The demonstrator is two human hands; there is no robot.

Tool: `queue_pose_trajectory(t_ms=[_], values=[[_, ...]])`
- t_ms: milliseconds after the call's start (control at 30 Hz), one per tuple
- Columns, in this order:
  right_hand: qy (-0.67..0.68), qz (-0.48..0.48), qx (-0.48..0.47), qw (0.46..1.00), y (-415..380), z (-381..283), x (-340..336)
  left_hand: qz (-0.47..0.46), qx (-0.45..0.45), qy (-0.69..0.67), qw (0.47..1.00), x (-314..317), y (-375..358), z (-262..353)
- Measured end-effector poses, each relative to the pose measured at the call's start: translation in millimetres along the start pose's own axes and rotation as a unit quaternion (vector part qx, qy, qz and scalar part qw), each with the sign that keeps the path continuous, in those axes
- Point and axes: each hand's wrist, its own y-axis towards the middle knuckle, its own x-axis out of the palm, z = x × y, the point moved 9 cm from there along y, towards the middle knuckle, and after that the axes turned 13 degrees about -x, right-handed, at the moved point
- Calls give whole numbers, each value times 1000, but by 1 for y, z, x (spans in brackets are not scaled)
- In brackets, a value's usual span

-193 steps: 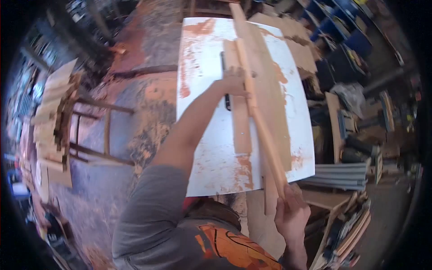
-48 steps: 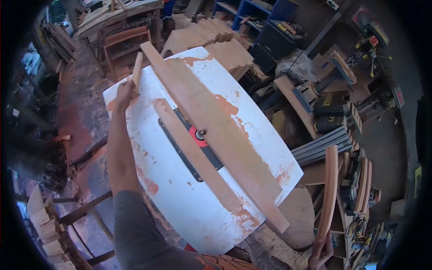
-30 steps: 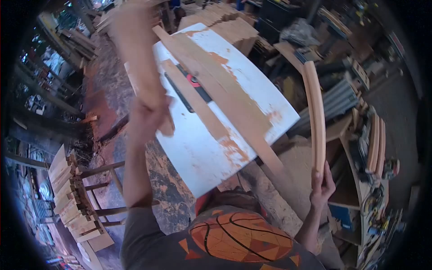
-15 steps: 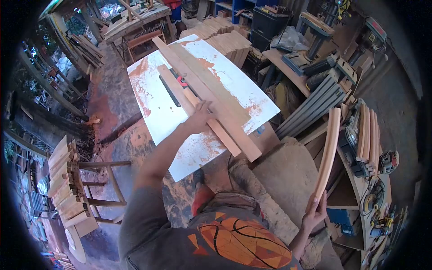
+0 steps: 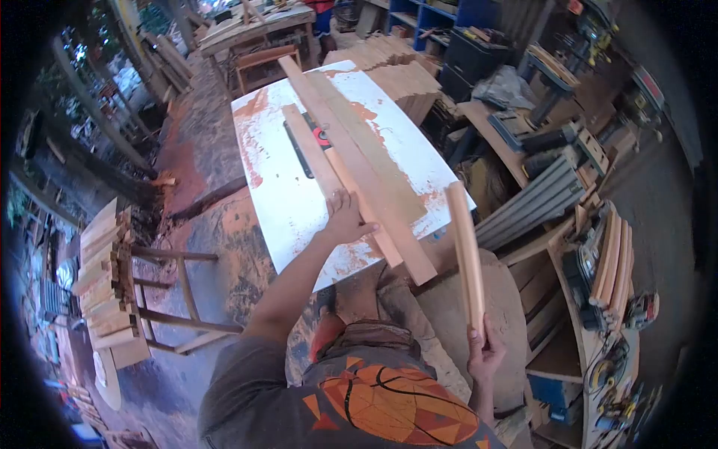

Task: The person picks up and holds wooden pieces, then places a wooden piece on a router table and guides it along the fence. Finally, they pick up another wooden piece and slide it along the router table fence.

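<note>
Slat [image 5: 465, 254] upright in right hand [image 5: 485, 353]

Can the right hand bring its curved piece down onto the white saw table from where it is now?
Probably yes. The right hand grips the curved wooden piece by its lower end, just off the near corner of the white saw table. Nothing stands between them, though the left hand and flat wooden strip occupy the landing area.

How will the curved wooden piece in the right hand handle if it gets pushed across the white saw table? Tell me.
The curved wooden piece looks stiff, solid wood, held upright by one end in the right hand, so probably fairly light. Its bow suggests it may rock on the white table rather than lie flat.
</note>
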Motion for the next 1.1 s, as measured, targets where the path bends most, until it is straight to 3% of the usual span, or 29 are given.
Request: queue_pose_trajectory(t_ms=[67,233,400,500,600,700,867,1100], values=[[-60,-95,3,994,6,-6,16,-10,-12,-10,1000,-5,6,-6],[-18,-137,-17,990,23,-8,36,9,9,-5,1000,-14,19,-12],[-53,-186,-127,973,37,-40,40,-1,-21,14,1000,-25,39,-18],[-50,-225,-41,972,43,-43,42,-1,-21,5,1000,-29,49,-27],[-42,-226,-81,970,46,-43,42,-18,-25,24,999,-39,57,-31],[-74,-277,-50,957,51,-49,41,-63,-37,63,995,-31,50,-31],[-96,-260,-78,958,57,-62,22,2,-25,96,995,-30,73,-45],[-132,-285,-130,940,57,-75,25,-14,-38,97,995,-37,72,-40]])
